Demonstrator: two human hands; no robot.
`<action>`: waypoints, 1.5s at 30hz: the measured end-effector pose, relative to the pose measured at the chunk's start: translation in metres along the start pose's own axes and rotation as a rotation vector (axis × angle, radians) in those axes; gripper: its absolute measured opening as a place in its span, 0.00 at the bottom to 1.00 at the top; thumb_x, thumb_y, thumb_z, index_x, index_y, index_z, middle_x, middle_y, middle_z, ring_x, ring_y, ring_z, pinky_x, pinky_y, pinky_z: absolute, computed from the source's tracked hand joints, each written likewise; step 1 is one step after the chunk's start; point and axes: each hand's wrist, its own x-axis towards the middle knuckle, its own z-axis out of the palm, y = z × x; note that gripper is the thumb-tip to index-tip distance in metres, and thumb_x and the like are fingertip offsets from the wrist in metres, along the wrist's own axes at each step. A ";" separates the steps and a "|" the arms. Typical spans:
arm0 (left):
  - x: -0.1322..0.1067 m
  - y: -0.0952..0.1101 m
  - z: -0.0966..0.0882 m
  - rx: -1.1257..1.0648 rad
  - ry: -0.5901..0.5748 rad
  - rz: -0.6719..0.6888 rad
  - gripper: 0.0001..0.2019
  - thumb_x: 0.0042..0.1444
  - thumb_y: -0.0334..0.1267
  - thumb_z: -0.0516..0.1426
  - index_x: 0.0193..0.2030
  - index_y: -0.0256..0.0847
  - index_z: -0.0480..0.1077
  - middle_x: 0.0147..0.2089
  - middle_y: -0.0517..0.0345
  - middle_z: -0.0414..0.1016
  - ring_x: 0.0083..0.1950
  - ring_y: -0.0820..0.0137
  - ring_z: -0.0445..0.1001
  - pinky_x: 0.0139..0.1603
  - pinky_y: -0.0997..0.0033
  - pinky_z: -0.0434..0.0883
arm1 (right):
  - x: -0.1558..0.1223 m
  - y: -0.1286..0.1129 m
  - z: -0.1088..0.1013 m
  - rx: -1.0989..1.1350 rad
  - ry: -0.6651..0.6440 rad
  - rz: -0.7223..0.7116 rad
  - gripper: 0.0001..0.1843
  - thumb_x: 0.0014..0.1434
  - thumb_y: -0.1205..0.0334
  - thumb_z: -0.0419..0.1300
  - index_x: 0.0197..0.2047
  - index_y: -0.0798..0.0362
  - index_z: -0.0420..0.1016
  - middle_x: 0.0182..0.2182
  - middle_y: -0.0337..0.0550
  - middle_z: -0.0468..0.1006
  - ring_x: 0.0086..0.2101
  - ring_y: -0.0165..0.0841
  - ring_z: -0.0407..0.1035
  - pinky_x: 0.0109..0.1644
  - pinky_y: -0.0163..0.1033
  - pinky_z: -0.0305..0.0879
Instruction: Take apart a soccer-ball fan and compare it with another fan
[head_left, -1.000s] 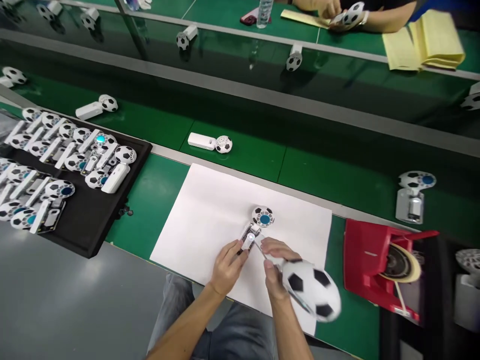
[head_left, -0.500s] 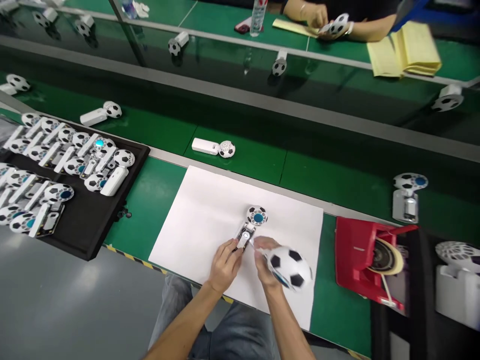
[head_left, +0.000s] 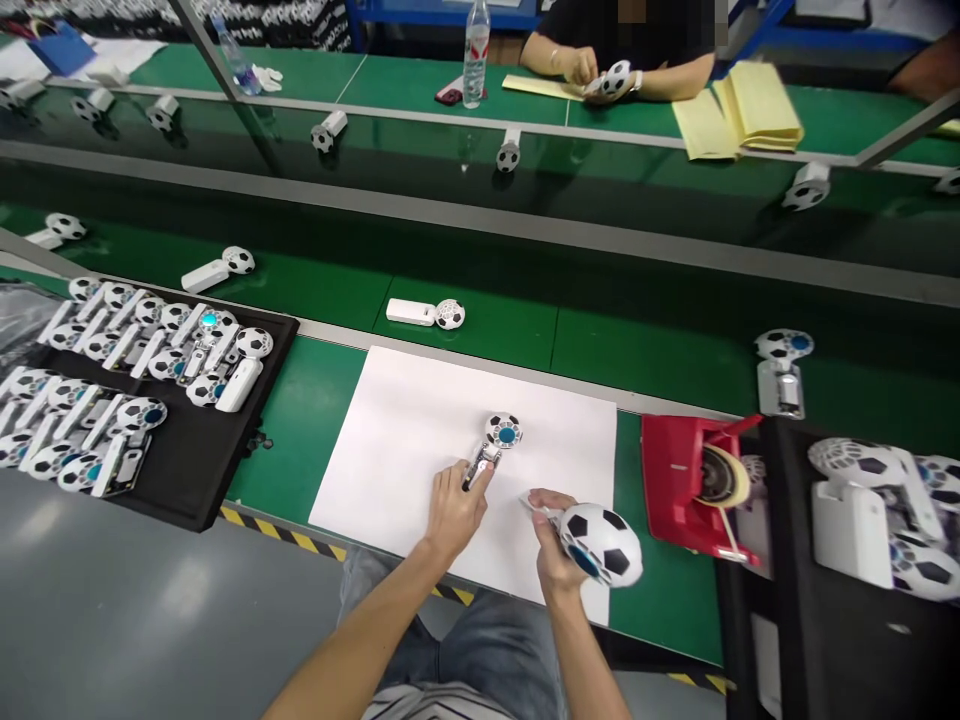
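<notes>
**Both hands closed on fan parts**

My left hand point(head_left: 452, 507) pinches the handle end of the small open football-patterned fan with a blue hub point(head_left: 503, 431). The fan lies flat on the white paper sheet point(head_left: 397, 440), its head pointing away from me. My right hand point(head_left: 553, 548) grips a black-and-white football-patterned shell point(head_left: 602, 540), near the fan but not touching it. The sheet lies on the green bench point(head_left: 300, 400), between a black tray point(head_left: 187, 480) and a red tape dispenser point(head_left: 675, 470). My fingers hide the handle's end.

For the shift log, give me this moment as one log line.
left hand: grips open fan by handle, on white sheet | right hand: holds football-patterned part | nearby: red tape dispenser
</notes>
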 end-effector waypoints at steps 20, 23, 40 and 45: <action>0.041 0.144 -0.175 -1.538 -0.517 -0.371 0.15 0.61 0.52 0.49 0.47 0.45 0.61 0.44 0.54 0.74 0.22 0.77 0.68 0.16 0.73 0.69 | -0.021 -0.101 -0.067 0.019 0.207 -0.131 0.06 0.57 0.60 0.67 0.38 0.50 0.76 0.33 0.44 0.79 0.36 0.43 0.77 0.44 0.57 0.74; 0.041 0.163 -0.201 -1.784 -0.537 -0.307 0.11 0.61 0.47 0.51 0.46 0.44 0.63 0.43 0.54 0.75 0.22 0.76 0.70 0.14 0.74 0.69 | -0.021 -0.109 -0.066 0.055 0.232 -0.135 0.06 0.57 0.61 0.67 0.37 0.51 0.76 0.32 0.43 0.79 0.35 0.42 0.76 0.43 0.56 0.74; 0.075 0.082 -0.043 -1.046 -0.184 -0.458 0.21 0.59 0.43 0.55 0.56 0.45 0.54 0.40 0.59 0.70 0.33 0.72 0.72 0.39 0.64 0.73 | -0.033 -0.045 -0.072 0.014 0.243 0.058 0.08 0.52 0.59 0.71 0.32 0.54 0.80 0.28 0.47 0.81 0.29 0.44 0.77 0.33 0.52 0.75; 0.083 0.052 0.014 -0.709 -0.086 -0.279 0.22 0.62 0.40 0.54 0.61 0.40 0.58 0.51 0.49 0.70 0.51 0.63 0.69 0.60 0.54 0.67 | -0.008 -0.016 -0.067 0.023 0.187 0.070 0.08 0.56 0.57 0.68 0.35 0.54 0.80 0.31 0.48 0.82 0.33 0.46 0.78 0.39 0.57 0.76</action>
